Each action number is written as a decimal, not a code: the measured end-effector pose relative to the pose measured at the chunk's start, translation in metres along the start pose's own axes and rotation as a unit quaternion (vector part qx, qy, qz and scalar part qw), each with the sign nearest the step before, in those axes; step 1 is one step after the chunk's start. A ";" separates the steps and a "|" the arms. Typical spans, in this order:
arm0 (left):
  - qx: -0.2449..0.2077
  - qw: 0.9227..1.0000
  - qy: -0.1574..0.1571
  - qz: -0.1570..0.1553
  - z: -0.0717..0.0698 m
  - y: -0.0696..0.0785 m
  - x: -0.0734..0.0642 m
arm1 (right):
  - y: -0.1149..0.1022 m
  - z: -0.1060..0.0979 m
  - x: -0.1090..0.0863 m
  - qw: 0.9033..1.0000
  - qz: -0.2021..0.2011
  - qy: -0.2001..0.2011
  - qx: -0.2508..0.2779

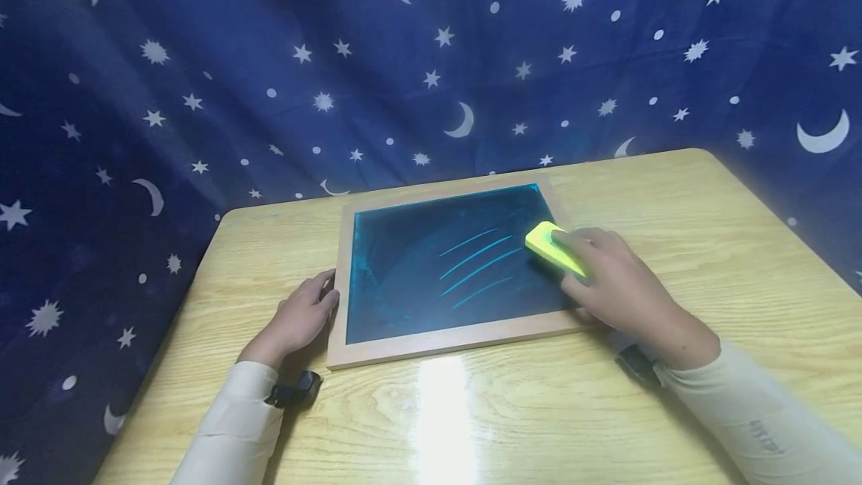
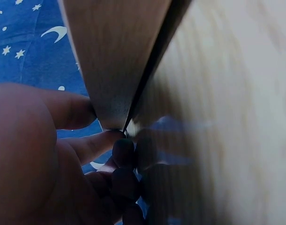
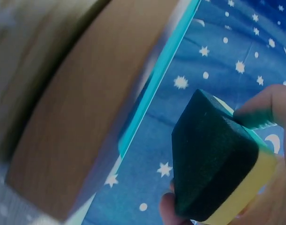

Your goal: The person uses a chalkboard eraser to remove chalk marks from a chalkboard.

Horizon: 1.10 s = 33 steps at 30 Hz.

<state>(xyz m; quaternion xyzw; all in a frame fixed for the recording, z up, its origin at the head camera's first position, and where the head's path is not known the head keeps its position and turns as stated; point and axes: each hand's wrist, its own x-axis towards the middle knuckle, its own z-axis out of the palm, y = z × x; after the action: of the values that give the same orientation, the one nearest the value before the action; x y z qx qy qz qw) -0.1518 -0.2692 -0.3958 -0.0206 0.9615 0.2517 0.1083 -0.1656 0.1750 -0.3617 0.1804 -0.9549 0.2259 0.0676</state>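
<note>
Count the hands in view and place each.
2: the left hand at the left edge of the board; the right hand holding the yellow eraser near the board's right edge.

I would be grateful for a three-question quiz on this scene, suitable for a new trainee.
1. Multiple choice: The right hand holds an eraser. What colour is its top? (a) red (b) yellow (c) white
2. True or false: The left hand lies across the blue lines on the board.
3. Short answer: Is the eraser's dark pad touching the board, and what shows it?

Key:
1. (b) yellow.
2. False; it touches the left side of the wooden frame.
3. No; in the right wrist view, the starry curtain shows between them.
</note>
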 end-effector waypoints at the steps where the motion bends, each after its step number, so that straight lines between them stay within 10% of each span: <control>1: -0.001 1.000 0.000 0.000 0.000 -0.001 0.000 | -0.003 0.002 -0.001 1.000 -0.006 -0.001 -0.003; 33: 0.005 1.000 0.002 0.012 0.001 -0.003 -0.001 | -0.043 0.037 -0.018 0.990 -0.135 -0.021 -0.039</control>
<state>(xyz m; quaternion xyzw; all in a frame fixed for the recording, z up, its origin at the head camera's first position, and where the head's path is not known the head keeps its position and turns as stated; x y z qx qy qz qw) -0.1503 -0.2714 -0.3975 -0.0088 0.9631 0.2483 0.1030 -0.1344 0.1283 -0.3814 0.3093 -0.9312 0.1736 0.0846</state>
